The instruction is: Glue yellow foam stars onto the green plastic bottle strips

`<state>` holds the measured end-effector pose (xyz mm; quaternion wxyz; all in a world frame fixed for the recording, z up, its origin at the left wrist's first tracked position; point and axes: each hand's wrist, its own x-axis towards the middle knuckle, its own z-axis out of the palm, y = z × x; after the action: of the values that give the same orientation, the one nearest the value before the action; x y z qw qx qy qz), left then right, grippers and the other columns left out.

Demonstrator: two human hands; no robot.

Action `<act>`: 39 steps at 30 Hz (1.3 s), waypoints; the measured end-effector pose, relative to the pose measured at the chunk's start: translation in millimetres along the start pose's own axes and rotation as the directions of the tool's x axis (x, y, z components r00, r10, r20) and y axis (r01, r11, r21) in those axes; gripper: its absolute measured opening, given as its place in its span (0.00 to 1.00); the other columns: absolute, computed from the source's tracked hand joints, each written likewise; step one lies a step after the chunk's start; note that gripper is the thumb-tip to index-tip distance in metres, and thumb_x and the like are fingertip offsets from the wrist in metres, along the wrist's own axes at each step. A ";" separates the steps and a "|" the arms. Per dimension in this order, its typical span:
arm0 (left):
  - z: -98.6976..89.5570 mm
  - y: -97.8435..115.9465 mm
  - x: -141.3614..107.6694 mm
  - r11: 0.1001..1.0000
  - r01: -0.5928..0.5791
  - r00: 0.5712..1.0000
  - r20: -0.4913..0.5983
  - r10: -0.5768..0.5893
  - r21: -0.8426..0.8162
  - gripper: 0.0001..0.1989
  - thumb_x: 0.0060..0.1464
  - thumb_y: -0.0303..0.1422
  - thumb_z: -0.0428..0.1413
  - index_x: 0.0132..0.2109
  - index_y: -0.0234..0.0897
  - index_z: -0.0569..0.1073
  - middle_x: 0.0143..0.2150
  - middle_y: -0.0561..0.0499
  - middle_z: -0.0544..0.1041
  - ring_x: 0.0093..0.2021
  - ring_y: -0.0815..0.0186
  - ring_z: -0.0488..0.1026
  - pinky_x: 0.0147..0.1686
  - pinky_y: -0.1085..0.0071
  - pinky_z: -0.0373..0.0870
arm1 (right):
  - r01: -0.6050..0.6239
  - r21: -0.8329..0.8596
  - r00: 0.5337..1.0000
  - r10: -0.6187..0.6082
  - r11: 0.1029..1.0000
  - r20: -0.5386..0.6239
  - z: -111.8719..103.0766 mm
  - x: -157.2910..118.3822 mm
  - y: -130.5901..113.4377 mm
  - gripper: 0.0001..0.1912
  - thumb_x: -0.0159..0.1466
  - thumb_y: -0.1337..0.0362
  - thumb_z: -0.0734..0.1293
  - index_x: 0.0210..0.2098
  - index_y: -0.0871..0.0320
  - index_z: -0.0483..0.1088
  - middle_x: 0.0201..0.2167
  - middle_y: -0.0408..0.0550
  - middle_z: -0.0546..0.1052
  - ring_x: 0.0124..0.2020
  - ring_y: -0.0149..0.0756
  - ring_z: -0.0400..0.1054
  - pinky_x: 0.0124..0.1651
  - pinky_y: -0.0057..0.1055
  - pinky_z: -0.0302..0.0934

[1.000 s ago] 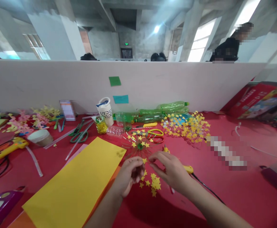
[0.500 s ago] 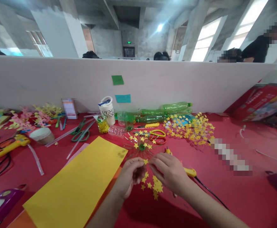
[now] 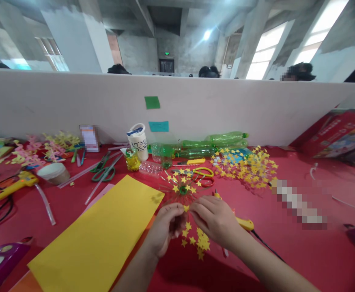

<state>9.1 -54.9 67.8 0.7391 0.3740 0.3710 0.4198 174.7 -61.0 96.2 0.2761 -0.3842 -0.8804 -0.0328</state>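
Between the fingertips of my two hands is a small yellow star [image 3: 186, 208]. My left hand [image 3: 166, 227] pinches it from the left, with the other fingers curled under. From the right, my right hand [image 3: 215, 217] closes its thumb and fingers on the same star. Just beyond my fingers lies a green plastic bottle piece [image 3: 182, 190] cut into thin spreading strips, several tipped with yellow stars. Loose yellow stars [image 3: 203, 241] lie on the red table [image 3: 214, 275] below my hands. Whether the held star touches a strip is hidden by my fingers.
Yellow paper [image 3: 104, 231] lies to the left. A yellow glue gun [image 3: 244, 223] rests by my right forearm, its cord trailing right. Scissors [image 3: 204, 172], green bottles [image 3: 197, 152], a white cup [image 3: 138, 144] and a star-covered bunch [image 3: 253, 166] stand or lie farther back.
Both hands stay almost in place, with the star still between the fingertips. The view has shifted slightly, and the person at the far right has moved mostly out of sight.
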 end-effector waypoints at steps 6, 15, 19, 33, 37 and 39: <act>1.0 1.0 1.4 0.971 -0.107 0.988 -0.086 0.127 0.213 0.06 0.53 0.35 0.51 0.34 0.37 0.66 0.20 0.58 0.66 0.15 0.76 0.57 0.14 0.79 0.50 | -0.101 0.099 0.995 0.103 0.990 -0.015 -1.3 4.0 7.0 0.06 0.63 0.68 0.58 0.34 0.59 0.66 0.28 0.46 0.73 0.28 0.31 0.64 0.32 0.27 0.54; 1.7 -9.4 8.9 0.968 -0.148 0.983 -0.078 0.166 0.204 0.23 0.52 0.32 0.53 0.55 0.37 0.58 0.44 0.47 0.73 0.40 0.66 0.72 0.43 0.67 0.67 | -0.381 0.180 0.921 0.354 0.907 0.164 4.8 12.9 15.1 0.02 0.61 0.67 0.61 0.32 0.55 0.65 0.22 0.39 0.72 0.21 0.26 0.63 0.25 0.21 0.51; 0.9 -11.8 12.6 0.975 -0.143 0.981 -0.103 0.162 0.170 0.20 0.50 0.32 0.55 0.51 0.37 0.64 0.48 0.45 0.73 0.48 0.62 0.70 0.49 0.66 0.65 | -0.422 0.235 0.905 0.393 0.875 0.161 14.6 15.5 15.1 0.03 0.60 0.68 0.61 0.33 0.55 0.65 0.23 0.39 0.73 0.22 0.27 0.64 0.25 0.21 0.52; 3.8 -11.9 10.6 0.982 -0.093 0.986 -0.118 0.114 0.165 0.19 0.49 0.28 0.55 0.50 0.36 0.67 0.51 0.44 0.72 0.53 0.60 0.67 0.55 0.63 0.61 | -0.553 0.349 0.829 0.542 0.756 0.140 29.5 15.7 16.6 0.02 0.58 0.69 0.60 0.30 0.56 0.64 0.18 0.37 0.68 0.18 0.27 0.61 0.22 0.21 0.51; 2.7 -13.3 11.0 0.980 -0.107 0.986 -0.108 0.126 0.171 0.19 0.49 0.28 0.55 0.50 0.36 0.68 0.52 0.45 0.72 0.53 0.60 0.67 0.55 0.64 0.61 | -0.561 0.349 0.822 0.553 0.751 0.132 30.6 15.7 16.1 0.02 0.58 0.68 0.60 0.29 0.56 0.64 0.17 0.37 0.68 0.18 0.27 0.62 0.22 0.21 0.51; 2.9 -12.8 11.0 0.978 -0.108 0.986 -0.104 0.128 0.178 0.19 0.49 0.28 0.54 0.51 0.36 0.68 0.53 0.45 0.71 0.54 0.60 0.67 0.55 0.64 0.61 | -0.562 0.336 0.822 0.555 0.756 0.127 30.6 15.5 15.2 0.02 0.58 0.68 0.61 0.29 0.56 0.63 0.16 0.37 0.67 0.17 0.27 0.61 0.21 0.21 0.50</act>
<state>20.0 -50.5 55.4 0.6553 0.4328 0.4249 0.4502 162.6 -31.9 75.9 0.3300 -0.5725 -0.7188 0.2158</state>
